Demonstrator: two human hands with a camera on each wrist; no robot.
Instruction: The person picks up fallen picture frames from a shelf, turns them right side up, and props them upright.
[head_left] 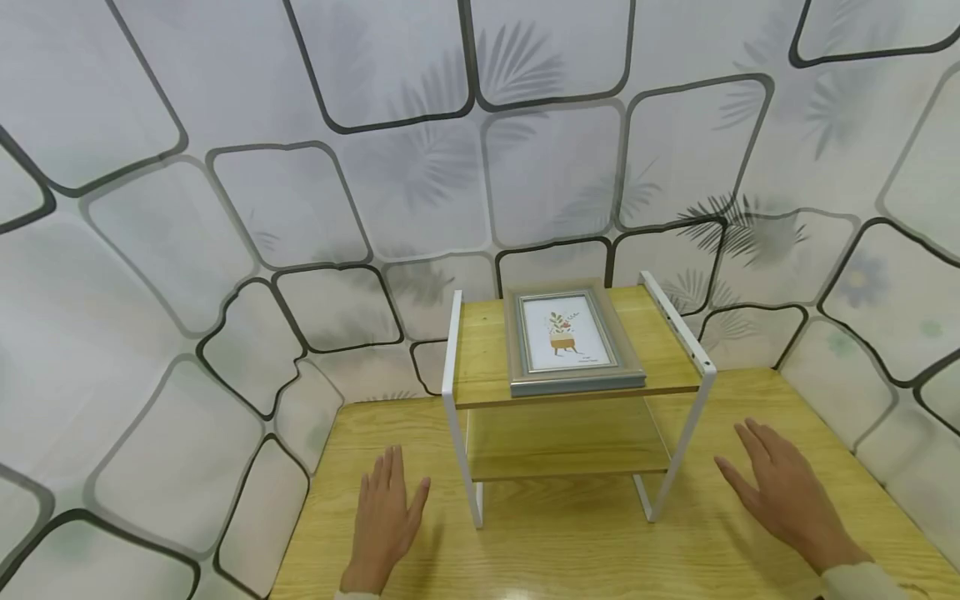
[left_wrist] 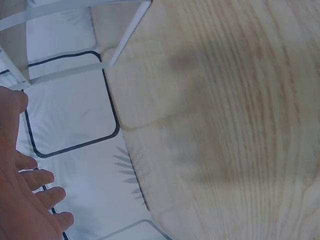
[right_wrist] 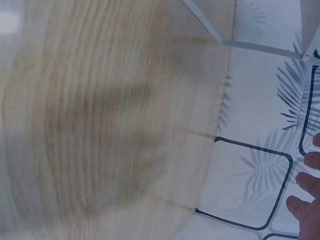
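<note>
A picture frame (head_left: 567,332) with a plant print lies flat on the upper board of a small two-tier shelf (head_left: 480,358), which has white metal side legs. Left of the shelf, apart from it, my left hand (head_left: 384,512) hovers with fingers straight and thumb spread. My right hand (head_left: 783,492) is held to the right of the shelf, fingers extended, touching nothing. The left wrist view shows the left hand's fingers (left_wrist: 37,178) near a white leg of the shelf. Only some fingertips (right_wrist: 307,185) of the right hand appear in the right wrist view.
The shelf stands on a wood-grain tabletop (head_left: 555,554). Its lower board (head_left: 566,437) sits beneath the upper one. Patterned curtain-like walls (head_left: 420,200) with dark rounded outlines and leaf prints enclose the table at the back, left and right.
</note>
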